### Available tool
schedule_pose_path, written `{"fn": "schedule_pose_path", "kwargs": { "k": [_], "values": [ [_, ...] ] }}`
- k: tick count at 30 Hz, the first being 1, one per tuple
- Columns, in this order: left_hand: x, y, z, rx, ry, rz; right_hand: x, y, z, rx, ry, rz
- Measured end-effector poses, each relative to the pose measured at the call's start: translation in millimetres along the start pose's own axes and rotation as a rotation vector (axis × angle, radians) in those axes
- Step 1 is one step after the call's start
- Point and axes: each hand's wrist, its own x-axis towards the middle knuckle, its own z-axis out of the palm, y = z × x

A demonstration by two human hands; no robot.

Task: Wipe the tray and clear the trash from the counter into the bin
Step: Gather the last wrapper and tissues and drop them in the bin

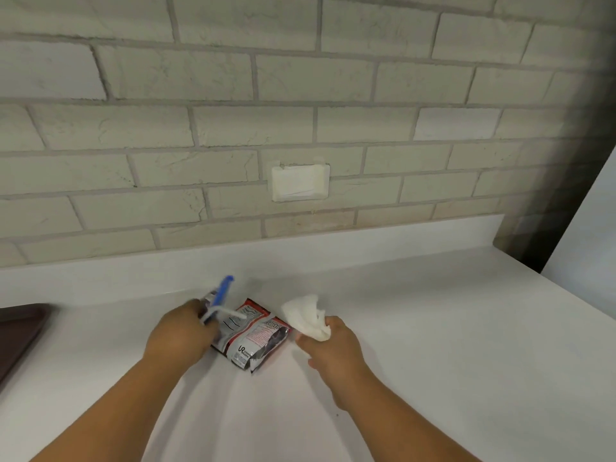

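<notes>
A crumpled silver and red snack wrapper (258,335) lies flat on the white counter (433,328) in the middle of the view. My left hand (181,331) rests over the wrapper's left end and grips a blue and white plastic piece (220,296) that sticks up and looks blurred. Whether it also pinches the wrapper I cannot tell. Just right of the wrapper, my right hand (328,343) holds a crumpled white paper towel (305,315) slightly above the counter. A dark brown tray (16,331) shows only its corner at the left edge.
A pale brick wall (300,111) with a white outlet cover (300,182) rises behind the counter. A dark wall edge and a white panel (586,228) close off the counter's far right end.
</notes>
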Motion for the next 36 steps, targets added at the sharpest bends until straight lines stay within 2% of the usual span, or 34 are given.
{"fn": "schedule_pose_path", "kwargs": {
  "k": [3, 7, 13, 18, 23, 27, 36],
  "values": [
    [1, 0, 2, 0.031, -0.217, 0.014, 3, 2, 11, 0.078, -0.090, 0.146],
    [-9, 3, 5, -0.024, -0.281, 0.080, 0, 2, 19, 0.145, -0.204, 0.238],
    [-39, 14, 10, -0.143, -0.307, 0.100, -9, 10, 12, 0.071, -0.203, 0.157],
    [-69, 28, 5, -0.288, -0.333, 0.119, -22, 20, -5, -0.031, -0.133, 0.051],
    [-100, 35, 3, -0.426, -0.451, 0.118, -49, 22, -31, 0.079, -0.095, 0.025],
    [-120, 40, 8, -0.369, -0.509, 0.206, -79, 27, -58, 0.049, -0.042, -0.010],
    [-159, 71, 13, -0.289, -0.482, 0.318, -147, 39, -132, -0.012, 0.107, 0.034]
  ]
}}
